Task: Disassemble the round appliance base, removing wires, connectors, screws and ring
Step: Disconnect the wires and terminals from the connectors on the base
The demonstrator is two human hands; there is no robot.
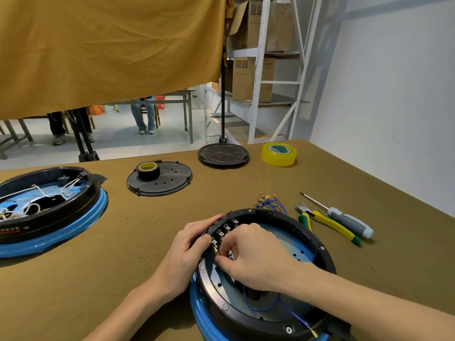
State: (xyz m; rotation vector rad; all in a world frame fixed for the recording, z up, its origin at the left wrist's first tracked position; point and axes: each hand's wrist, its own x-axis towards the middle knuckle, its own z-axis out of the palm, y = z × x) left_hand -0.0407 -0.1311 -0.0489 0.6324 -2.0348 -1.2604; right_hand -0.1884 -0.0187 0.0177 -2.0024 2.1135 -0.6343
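**Pulling connectors off the switch block**

The right hand (248,254) pinches its grip on a brass connector (216,253) at the switch block (221,230), which the left hand (189,244) clamps against the rim. The round appliance base (317,244) sits on the surface, close to the person. Freed blue wires (269,204) lie just behind it. Judging by this, wire removal is under way; next comes a straight tug, then the blue wire (266,307) inside.

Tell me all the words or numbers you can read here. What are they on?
None can be read.
Cardboard boxes on the shelf: printed marks, too blurred.
Second appliance base on the left: red markings on its front panel, too small.
Yellow tape roll: green core, no clear letters.
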